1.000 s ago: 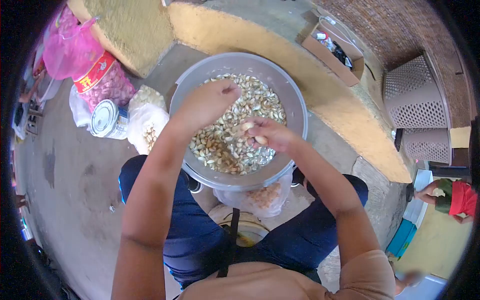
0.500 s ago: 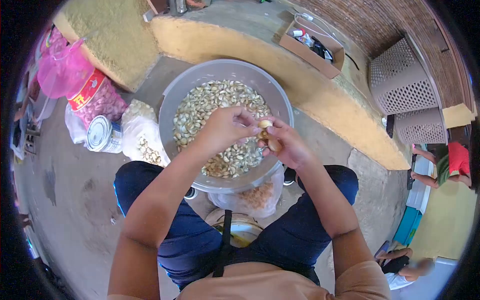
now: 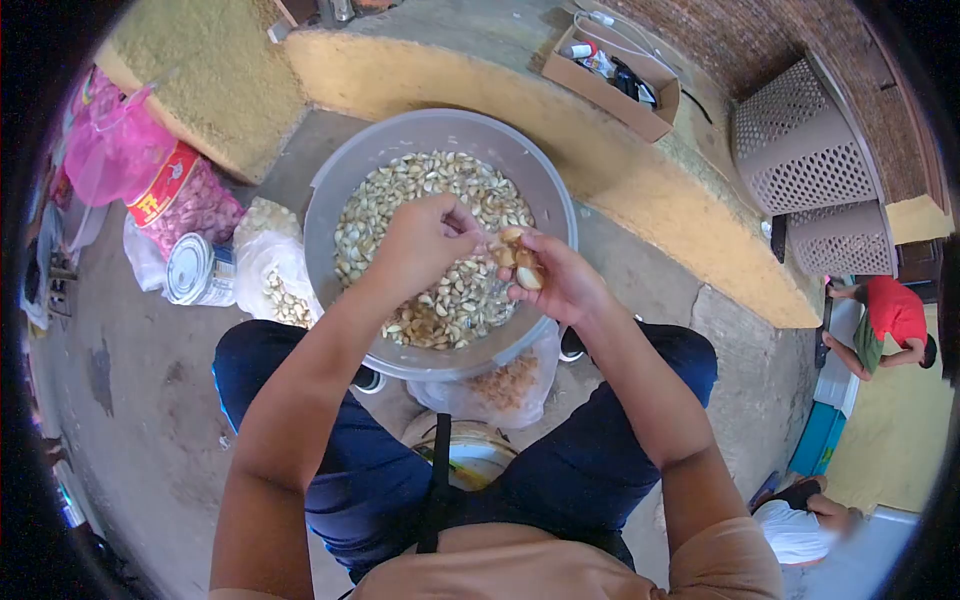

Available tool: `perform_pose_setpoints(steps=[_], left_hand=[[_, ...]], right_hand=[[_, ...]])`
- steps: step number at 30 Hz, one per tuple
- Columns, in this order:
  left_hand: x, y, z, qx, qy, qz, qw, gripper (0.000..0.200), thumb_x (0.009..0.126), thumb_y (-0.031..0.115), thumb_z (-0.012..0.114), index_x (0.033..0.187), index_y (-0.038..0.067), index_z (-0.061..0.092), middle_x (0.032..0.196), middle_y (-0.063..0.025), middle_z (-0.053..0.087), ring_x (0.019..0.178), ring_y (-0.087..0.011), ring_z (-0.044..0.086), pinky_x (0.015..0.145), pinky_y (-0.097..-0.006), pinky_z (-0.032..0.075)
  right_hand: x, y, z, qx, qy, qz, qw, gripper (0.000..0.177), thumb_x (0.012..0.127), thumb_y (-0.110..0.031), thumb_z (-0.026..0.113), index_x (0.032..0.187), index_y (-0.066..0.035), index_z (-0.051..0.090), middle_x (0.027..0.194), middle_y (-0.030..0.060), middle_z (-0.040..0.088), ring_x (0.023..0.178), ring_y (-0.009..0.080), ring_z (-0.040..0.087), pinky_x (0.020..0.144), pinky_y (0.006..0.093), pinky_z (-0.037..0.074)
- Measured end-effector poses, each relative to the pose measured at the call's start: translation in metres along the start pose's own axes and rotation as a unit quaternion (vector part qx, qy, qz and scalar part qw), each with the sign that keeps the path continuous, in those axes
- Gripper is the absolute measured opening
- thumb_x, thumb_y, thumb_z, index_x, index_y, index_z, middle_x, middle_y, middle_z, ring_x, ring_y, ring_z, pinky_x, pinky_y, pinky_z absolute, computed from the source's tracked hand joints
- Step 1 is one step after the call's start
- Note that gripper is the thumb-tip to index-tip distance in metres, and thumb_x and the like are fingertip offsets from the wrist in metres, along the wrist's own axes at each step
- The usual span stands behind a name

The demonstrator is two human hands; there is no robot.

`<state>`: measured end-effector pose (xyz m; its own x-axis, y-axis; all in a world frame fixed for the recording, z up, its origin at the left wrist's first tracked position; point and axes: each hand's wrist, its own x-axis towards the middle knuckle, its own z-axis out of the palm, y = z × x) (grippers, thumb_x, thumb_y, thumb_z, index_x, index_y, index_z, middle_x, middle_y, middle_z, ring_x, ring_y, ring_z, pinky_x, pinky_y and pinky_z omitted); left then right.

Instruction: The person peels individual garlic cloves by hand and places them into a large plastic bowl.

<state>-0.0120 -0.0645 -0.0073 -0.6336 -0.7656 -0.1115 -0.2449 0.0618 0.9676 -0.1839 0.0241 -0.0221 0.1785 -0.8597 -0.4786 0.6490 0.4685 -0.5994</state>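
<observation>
Over a large grey tub [image 3: 330,170] full of peeled garlic cloves [image 3: 430,195] in water, both hands work close together. Held in the fingers of my right hand [image 3: 568,282] are several garlic cloves [image 3: 526,275], some with brown skin on. My left hand [image 3: 420,240] has thumb and fingertips pinched together just left of these cloves. A pale blur shows at its fingertips, too small to name.
Left of the tub stand a pink net sack of garlic [image 3: 195,205], a metal can [image 3: 200,270] and a white bag [image 3: 275,285] with cloves. A bag of brown skins [image 3: 510,385] lies between my feet. Behind is a ledge with a cardboard box [image 3: 610,95]. Two people are at right.
My left hand has drawn slightly left, away from the cloves. My right hand has turned, showing more of the cloves. The whole view has shifted a little.
</observation>
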Motion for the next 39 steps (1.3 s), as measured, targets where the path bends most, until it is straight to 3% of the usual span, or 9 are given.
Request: perform_pose_setpoints(steps=[6,12,21,27,30,33,34,37,39], left_hand=[[0.000,0.005,-0.010,-0.035,0.017,-0.008,0.999,0.023,0.074,0.004,0.061,0.095,-0.001,0.052,0.085,-0.0087,0.057,0.073,-0.0117,0.057,0.057,-0.0210,0.047],[-0.008,-0.002,0.013,-0.142,-0.062,-0.107,0.982,0.026,0.071,0.007,0.063,0.095,0.000,0.056,0.083,-0.0094,0.059,0.065,-0.0112,0.057,0.055,-0.0221,0.046],[-0.008,0.002,0.019,0.138,0.052,0.139,0.979,0.009,0.067,0.005,0.063,0.072,0.000,0.059,0.068,-0.0091,0.058,0.060,-0.0144,0.057,0.057,-0.0253,0.045],[-0.008,0.011,0.007,0.138,0.045,0.064,0.987,0.013,0.067,0.012,0.064,0.074,0.001,0.059,0.066,-0.0066,0.057,0.059,-0.0128,0.053,0.056,-0.0249,0.043],[-0.006,0.010,-0.007,0.169,0.066,0.032,0.983,0.013,0.070,0.014,0.061,0.073,0.001,0.059,0.065,-0.0112,0.058,0.058,-0.0199,0.056,0.054,-0.0290,0.044],[-0.006,-0.005,-0.009,0.367,0.033,0.040,0.929,0.017,0.070,0.016,0.060,0.074,0.000,0.060,0.068,-0.0154,0.059,0.064,-0.0284,0.058,0.058,-0.0351,0.046],[-0.006,-0.020,-0.003,0.393,-0.032,0.020,0.919,0.016,0.069,0.016,0.059,0.074,0.000,0.060,0.070,-0.0171,0.059,0.067,-0.0313,0.058,0.060,-0.0377,0.046],[-0.018,-0.056,0.038,0.420,-0.165,-0.004,0.892,0.018,0.067,0.019,0.061,0.074,0.002,0.059,0.067,-0.0174,0.057,0.066,-0.0312,0.058,0.060,-0.0404,0.046],[-0.039,-0.030,0.067,0.395,-0.203,0.011,0.896,0.015,0.068,0.016,0.057,0.075,0.002,0.059,0.068,-0.0191,0.057,0.068,-0.0328,0.059,0.062,-0.0418,0.046]], right_hand=[[-0.001,-0.002,-0.005,0.033,-0.019,-0.002,0.999,0.027,0.083,-0.022,0.047,0.104,-0.005,0.048,0.087,0.0085,0.056,0.074,0.0181,0.058,0.058,0.0270,0.052],[-0.003,0.000,-0.009,0.072,-0.040,-0.001,0.997,0.034,0.083,-0.022,0.048,0.111,-0.003,0.045,0.097,0.0120,0.053,0.079,0.0214,0.054,0.064,0.0313,0.050],[-0.006,-0.001,-0.005,0.152,-0.045,0.007,0.987,0.029,0.082,-0.022,0.049,0.104,-0.002,0.048,0.095,0.0132,0.055,0.080,0.0222,0.056,0.070,0.0327,0.049],[-0.005,0.001,-0.009,0.173,-0.051,-0.002,0.984,0.030,0.082,-0.021,0.047,0.106,-0.002,0.047,0.099,0.0154,0.052,0.080,0.0233,0.055,0.070,0.0337,0.049],[-0.004,-0.001,-0.015,0.172,-0.067,-0.006,0.983,0.032,0.082,-0.021,0.046,0.108,-0.004,0.046,0.105,0.0174,0.048,0.082,0.0248,0.053,0.071,0.0345,0.049],[-0.004,-0.003,-0.020,0.172,-0.064,-0.010,0.983,0.032,0.081,-0.020,0.046,0.109,-0.003,0.045,0.106,0.0176,0.048,0.083,0.0244,0.053,0.072,0.0350,0.049],[-0.004,-0.003,-0.021,0.172,-0.060,-0.010,0.983,0.033,0.081,-0.020,0.046,0.109,-0.003,0.044,0.105,0.0175,0.048,0.083,0.0243,0.053,0.072,0.0351,0.049],[-0.002,-0.003,-0.026,0.166,-0.060,-0.009,0.984,0.032,0.081,-0.020,0.046,0.108,-0.002,0.043,0.104,0.0172,0.049,0.083,0.0240,0.053,0.072,0.0351,0.049],[-0.001,-0.002,-0.026,0.162,-0.056,-0.009,0.985,0.032,0.082,-0.019,0.046,0.108,-0.001,0.043,0.103,0.0170,0.049,0.083,0.0240,0.054,0.073,0.0350,0.048]])
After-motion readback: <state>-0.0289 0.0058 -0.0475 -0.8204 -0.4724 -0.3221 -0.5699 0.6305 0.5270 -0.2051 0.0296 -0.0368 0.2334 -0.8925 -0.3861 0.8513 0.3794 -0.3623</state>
